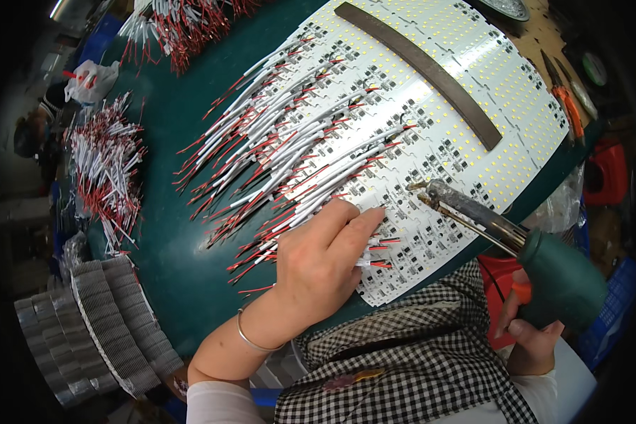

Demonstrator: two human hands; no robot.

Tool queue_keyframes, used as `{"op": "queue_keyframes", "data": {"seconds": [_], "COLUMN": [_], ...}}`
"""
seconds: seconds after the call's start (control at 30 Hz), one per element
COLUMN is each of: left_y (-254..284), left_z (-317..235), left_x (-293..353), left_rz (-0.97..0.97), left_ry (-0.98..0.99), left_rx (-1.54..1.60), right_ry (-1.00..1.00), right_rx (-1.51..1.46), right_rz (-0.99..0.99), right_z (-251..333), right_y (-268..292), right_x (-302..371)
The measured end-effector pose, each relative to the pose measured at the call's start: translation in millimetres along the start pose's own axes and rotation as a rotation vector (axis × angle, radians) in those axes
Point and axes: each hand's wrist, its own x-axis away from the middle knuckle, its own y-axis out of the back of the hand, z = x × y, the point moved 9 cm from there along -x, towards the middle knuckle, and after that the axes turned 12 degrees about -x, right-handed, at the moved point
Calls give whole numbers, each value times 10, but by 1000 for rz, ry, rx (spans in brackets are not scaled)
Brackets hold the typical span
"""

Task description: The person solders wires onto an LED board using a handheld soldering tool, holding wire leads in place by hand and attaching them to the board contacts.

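My left hand [316,263], with a bangle on the wrist, is closed over the near part of a white LED circuit-board panel [519,131]. White-sleeved wires [377,247] with red tips stick out from under its fingers; its thumb side is partly hidden. My right hand [533,343] grips a green soldering gun [564,279] by its handle, a finger on the orange trigger. The gun's tip points left, at or just over the panel, to the right of my left fingertips. Rows of red-and-white wires [283,155] stand attached along the panel, their free ends trailing left.
A curved dark metal bar [424,67] lies across the panel. Loose wire piles [106,169] sit on the green table [180,247] at left and far side. Stacked grey strips [116,318] stand at near left. Orange-handled pliers [565,99] lie at far right.
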Motion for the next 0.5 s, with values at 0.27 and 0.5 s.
{"op": "queue_keyframes", "data": {"seconds": [0.27,0.5], "left_y": [-37,-66], "left_z": [96,66], "left_x": [-35,-63], "left_rz": [34,54], "left_ry": [22,-33], "left_rx": [108,154], "right_ry": [86,-100], "right_rx": [41,219], "right_rz": [100,129], "right_z": [85,-151], "right_y": [146,179], "right_x": [120,206]}}
